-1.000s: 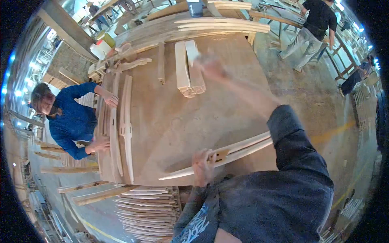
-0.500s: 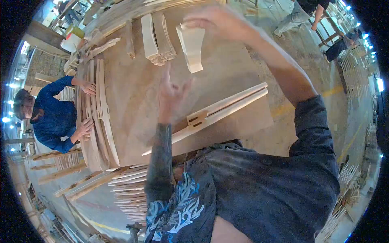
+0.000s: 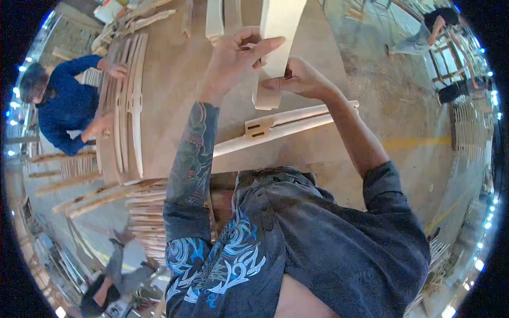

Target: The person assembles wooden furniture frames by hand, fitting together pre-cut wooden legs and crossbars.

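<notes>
Block [image 3: 277, 32] gripped by both: left hand [image 3: 236, 53] high, right hand [image 3: 299, 79] lower. Long axis crosswise to rail [image 3: 297, 121]; lower end just above its slots [image 3: 254, 130].

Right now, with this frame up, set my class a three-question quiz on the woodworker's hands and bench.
1. Which hands hold the block? A: left only. B: right only. C: both.
2. True or false: the slotted rail lies on the table, below the raised block.
3. Fill in: the co-worker in blue has both hands on a row of long curved ___.

Key
1. C: the left hand and the right hand grip it from opposite sides.
2. True.
3. slats.
</notes>
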Action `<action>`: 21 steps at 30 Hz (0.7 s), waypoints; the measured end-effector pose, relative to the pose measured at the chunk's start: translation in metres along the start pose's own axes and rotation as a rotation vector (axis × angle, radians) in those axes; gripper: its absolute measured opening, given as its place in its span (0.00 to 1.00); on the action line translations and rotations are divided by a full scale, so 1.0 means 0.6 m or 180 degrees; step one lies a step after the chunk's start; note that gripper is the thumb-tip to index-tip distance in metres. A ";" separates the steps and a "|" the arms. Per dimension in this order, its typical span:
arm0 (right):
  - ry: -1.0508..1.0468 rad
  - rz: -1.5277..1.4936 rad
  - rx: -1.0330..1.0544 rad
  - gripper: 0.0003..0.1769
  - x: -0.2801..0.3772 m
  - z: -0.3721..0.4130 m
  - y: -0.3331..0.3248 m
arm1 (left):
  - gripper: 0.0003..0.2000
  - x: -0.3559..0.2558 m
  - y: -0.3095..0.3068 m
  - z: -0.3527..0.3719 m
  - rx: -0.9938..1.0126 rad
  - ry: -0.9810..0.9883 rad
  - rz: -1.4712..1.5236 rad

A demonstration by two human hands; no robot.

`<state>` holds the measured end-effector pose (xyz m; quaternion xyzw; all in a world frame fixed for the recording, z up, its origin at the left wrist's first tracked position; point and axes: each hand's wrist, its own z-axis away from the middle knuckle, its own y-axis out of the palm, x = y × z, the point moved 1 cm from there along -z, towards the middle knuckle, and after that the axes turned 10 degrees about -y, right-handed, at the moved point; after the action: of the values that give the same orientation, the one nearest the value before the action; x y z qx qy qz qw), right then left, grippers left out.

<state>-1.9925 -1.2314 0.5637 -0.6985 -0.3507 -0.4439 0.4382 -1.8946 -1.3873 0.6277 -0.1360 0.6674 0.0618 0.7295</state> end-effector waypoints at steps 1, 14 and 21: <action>0.0235 -0.0136 -0.0051 0.24 -0.014 0.003 0.003 | 0.14 0.020 -0.003 0.005 -0.0259 0.0118 0.0083; 0.0516 -0.0567 0.0209 0.24 -0.135 0.101 0.133 | 0.38 0.448 0.100 0.267 -0.2072 -0.0121 -0.3062; 0.0583 0.0343 0.0397 0.16 -0.108 0.118 0.170 | 0.28 0.468 0.069 0.267 -0.1997 0.0154 -0.2478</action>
<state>-1.9039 -1.2104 0.4569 -0.6443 -0.2980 -0.4590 0.5342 -1.7244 -1.3284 0.3564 -0.5892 0.5331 -0.0204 0.6068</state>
